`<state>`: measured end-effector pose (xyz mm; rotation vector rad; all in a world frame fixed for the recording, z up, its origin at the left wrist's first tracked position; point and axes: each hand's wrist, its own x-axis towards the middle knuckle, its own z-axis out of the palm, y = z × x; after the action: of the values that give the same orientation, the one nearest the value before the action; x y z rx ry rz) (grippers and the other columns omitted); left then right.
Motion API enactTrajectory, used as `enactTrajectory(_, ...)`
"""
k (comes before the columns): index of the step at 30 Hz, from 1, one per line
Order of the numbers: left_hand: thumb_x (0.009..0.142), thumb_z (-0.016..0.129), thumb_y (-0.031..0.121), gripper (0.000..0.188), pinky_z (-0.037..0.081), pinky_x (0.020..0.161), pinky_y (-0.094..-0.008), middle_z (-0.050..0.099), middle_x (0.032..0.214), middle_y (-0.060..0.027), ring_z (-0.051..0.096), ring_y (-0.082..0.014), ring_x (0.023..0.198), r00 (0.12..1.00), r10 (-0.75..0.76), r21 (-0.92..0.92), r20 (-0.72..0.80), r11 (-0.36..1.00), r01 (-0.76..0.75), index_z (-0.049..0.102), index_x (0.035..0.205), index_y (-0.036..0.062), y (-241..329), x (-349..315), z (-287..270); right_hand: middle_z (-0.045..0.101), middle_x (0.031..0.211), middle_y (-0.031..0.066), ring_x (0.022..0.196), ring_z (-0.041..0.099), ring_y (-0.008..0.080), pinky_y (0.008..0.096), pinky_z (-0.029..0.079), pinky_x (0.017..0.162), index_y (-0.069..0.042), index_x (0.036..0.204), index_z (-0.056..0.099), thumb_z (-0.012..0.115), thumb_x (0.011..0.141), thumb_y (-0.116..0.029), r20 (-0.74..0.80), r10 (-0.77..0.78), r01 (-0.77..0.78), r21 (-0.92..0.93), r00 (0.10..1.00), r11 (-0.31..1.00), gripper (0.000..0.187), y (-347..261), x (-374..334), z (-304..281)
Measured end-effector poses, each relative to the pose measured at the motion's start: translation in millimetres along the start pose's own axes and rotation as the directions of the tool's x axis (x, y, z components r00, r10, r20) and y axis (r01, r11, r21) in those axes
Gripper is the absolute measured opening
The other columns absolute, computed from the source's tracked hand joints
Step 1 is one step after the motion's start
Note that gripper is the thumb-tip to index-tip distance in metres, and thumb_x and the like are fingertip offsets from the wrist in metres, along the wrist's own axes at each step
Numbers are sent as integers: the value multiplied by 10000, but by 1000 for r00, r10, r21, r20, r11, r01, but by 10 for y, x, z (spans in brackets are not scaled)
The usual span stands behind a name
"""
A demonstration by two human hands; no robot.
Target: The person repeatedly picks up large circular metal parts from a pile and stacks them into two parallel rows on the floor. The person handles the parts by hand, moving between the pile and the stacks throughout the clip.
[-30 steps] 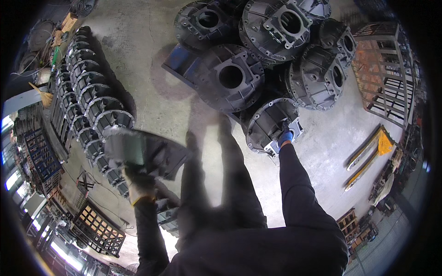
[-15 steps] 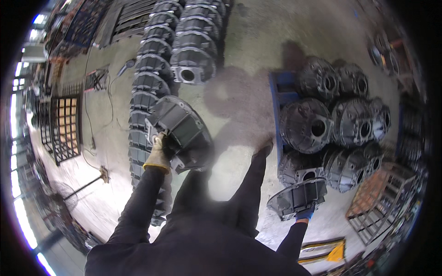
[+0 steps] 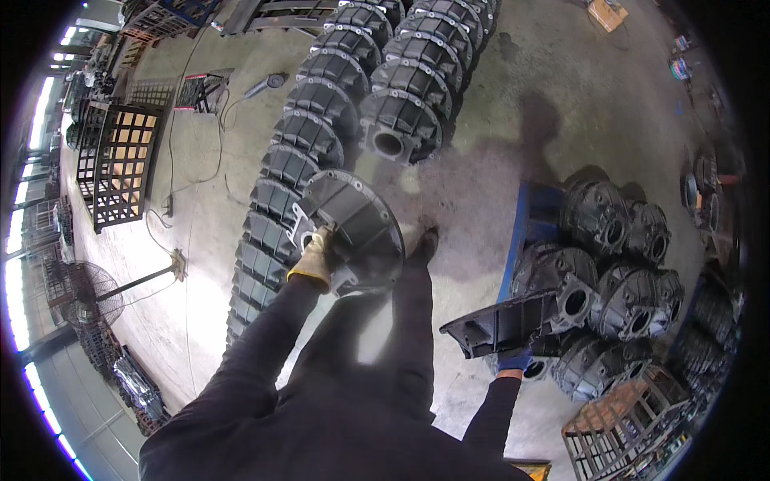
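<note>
My left hand (image 3: 314,258), in a pale work glove with a yellow cuff, is closed on a dark grey cast bell housing (image 3: 362,232) by its narrow end. That housing hangs tilted in front of my legs, its wide flanged rim to the right. My right hand (image 3: 515,361), gloved in blue, grips a second bell housing (image 3: 499,322), held out to the right with its ribbed side showing; the fingers are partly hidden. Just beyond the left housing runs a long row of similar nested housings (image 3: 290,166) on the floor.
A second row of housings (image 3: 417,68) lies beside the first. On the right, several housings (image 3: 596,212) stand stacked on a blue pallet (image 3: 516,232). Metal crates (image 3: 120,164) (image 3: 630,421), a pedestal fan (image 3: 88,295), a floor cable (image 3: 220,152) and an angle grinder (image 3: 265,84) are around.
My legs have stepped and the view has turned, so rows and pallet sit further right. The right housing has moved left and up and tilted. Both hands keep hold.
</note>
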<state>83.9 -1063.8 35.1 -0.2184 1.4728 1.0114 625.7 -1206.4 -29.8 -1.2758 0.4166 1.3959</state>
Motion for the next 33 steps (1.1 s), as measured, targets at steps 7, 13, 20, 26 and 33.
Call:
enactTrajectory(7,848,649,282,350,462,789,-337,609,1044,-62,575,-211,942,956,166,385,240,888,-251,561,1151,131,-380,1524,-290,537,1372,92,1245,495,298,458,346,1098,-114,1354,525,532,926,-480,211,48,-45,-16,976,999,563,188,535,1254)
enactTrajectory(13,779,676,69,662,399,1038,-380,495,1317,-212,458,-343,1276,816,286,681,503,451,-577,391,1377,79,-472,2190,-43,556,1345,103,1222,514,301,444,355,1090,-88,1336,534,504,948,-419,113,-8,15,-67,994,998,510,550,382,1907)
enactTrajectory(20,469,817,51,1054,385,1059,-354,496,1295,-203,469,-368,1243,829,322,811,457,232,-537,328,1402,81,-323,2729,448,550,1351,125,1224,519,295,447,366,1077,-56,1323,539,604,905,-341,-106,-59,45,-135,993,990,510,1222,310,2392)
enactTrajectory(26,473,788,-7,1097,461,962,-334,516,1287,-145,515,-262,1177,944,168,433,283,856,-282,284,1439,124,-699,3869,396,604,1288,91,1164,566,276,441,402,1043,-90,1297,564,633,892,-366,-80,57,-68,-147,995,987,495,1689,397,2544)
enactTrajectory(33,1010,380,330,422,341,1079,-376,556,1344,-38,479,-185,1250,310,765,414,564,63,-908,517,1343,110,-1215,4477,204,547,1353,110,1215,522,307,486,381,1057,-97,1343,517,602,904,-363,-69,148,-156,-127,987,980,520,1999,519,2634)
